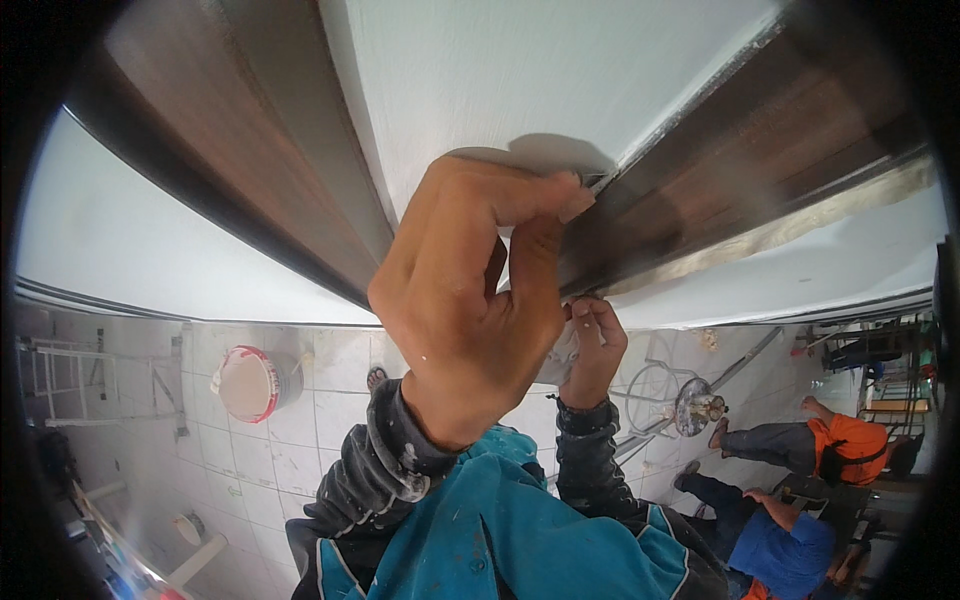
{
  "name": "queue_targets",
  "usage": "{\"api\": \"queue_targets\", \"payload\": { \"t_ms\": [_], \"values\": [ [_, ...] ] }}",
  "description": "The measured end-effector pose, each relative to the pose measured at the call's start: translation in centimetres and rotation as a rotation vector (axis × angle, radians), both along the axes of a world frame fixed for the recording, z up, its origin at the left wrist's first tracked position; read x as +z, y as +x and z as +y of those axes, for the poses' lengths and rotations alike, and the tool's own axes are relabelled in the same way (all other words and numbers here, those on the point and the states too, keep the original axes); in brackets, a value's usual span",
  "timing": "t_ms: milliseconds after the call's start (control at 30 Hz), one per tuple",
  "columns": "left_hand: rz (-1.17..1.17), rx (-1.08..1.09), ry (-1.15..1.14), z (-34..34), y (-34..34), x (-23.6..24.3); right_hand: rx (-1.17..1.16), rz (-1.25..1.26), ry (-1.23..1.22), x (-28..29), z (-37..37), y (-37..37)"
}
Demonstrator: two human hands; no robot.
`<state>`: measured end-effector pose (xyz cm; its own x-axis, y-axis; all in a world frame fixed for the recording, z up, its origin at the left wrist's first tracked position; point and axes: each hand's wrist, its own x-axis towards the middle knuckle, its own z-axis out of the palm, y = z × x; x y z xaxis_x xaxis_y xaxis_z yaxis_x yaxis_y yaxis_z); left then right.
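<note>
My left hand [470, 290] is raised close in the middle of the view, thumb and forefinger pinched together. Its fingertips are at the seam between a white panel [540, 75] and a dark brown wooden board [730, 170] on the right. A thin, small edge shows by the fingertips, too little to name. Lower and to the right, my right hand [595, 355] has its fingers bent round a crumpled whitish piece [560, 365], cloth or paper, partly hidden behind my left hand. Both sleeves carry white specks.
Another brown board [240, 140] runs along the panel's left. Below on the tiled floor are a bucket [250, 385], a ladder [85, 380] and a metal stand with a round base [695, 405]. Two people, in orange [848, 450] and blue [785, 550], are at the right.
</note>
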<state>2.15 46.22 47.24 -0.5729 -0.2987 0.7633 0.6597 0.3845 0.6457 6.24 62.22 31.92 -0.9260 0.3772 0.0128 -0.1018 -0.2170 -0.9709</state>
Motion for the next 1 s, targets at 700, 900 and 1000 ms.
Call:
{"api": "queue_targets", "payload": {
  "t_ms": [700, 900, 1000],
  "values": [
    [0.026, 0.118, -0.203, 0.0, 0.4, 0.9, 0.014, 0.047, -0.039, -0.3, -0.3, -0.2],
    [0.057, 0.101, -0.218, -0.3, 0.2, 0.7, 0.015, 0.036, 0.010, 0.1, -0.3, -0.2],
    [0.061, 0.085, -0.228, -0.4, 0.2, 0.6, 0.008, 0.020, -0.005, 0.0, -0.2, -0.1]
  ]
}}
